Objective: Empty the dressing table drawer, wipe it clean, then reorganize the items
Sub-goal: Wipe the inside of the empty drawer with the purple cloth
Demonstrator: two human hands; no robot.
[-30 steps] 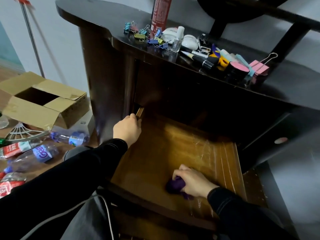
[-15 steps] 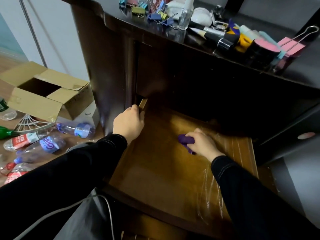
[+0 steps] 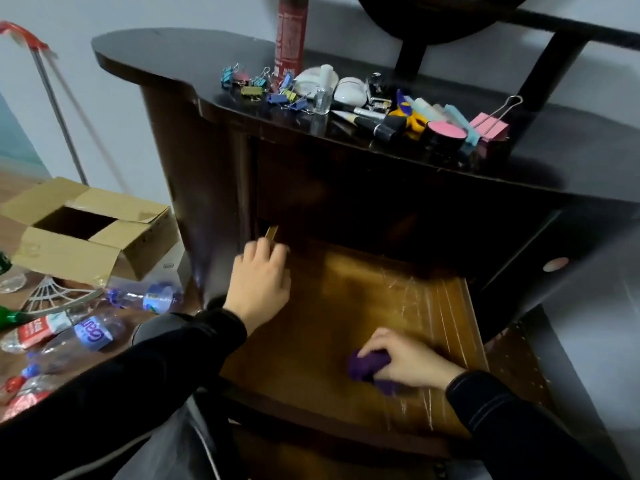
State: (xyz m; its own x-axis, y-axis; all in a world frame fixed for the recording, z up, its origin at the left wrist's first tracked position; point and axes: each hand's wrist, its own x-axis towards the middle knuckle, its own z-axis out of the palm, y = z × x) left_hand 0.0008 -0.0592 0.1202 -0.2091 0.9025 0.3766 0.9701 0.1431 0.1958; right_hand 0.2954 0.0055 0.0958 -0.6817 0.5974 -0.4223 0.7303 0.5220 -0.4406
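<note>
Dressing table (image 3: 166,46): dark top, drawer (image 3: 346,306) pulled well out below it, wooden floor bare of contents, a glossy clear film showing on its right part. Cardboard box (image 3: 138,237) sits open on the room floor to the left, with plastic bottles (image 3: 90,336) lying near it. Left hand (image 3: 261,282) has stayed at the drawer's left wall near the back corner across the last second; its fingers are bent over the wall, but blur hides whether they actually clamp it. Right hand (image 3: 405,362) is the mover. Half a second ago it was up at the middle-back of the drawer floor, and now it is down at the front right, fingers curled round a bunched purple cloth (image 3: 363,365) pressed to the wood. A second ago it was also near the front, so this reads as back-and-forth wiping strokes. Judgement: the emptying is done and the wipe is under way, with the far right strip likely yet to be covered. The drawer's contents wait on the tabletop: red spray can (image 3: 291,32), pink-lidded jar (image 3: 445,133), large pink binder clip (image 3: 491,128) and a cluster of small coloured binder clips (image 3: 263,86). None has gone back in, so reorganizing has not begun.
</note>
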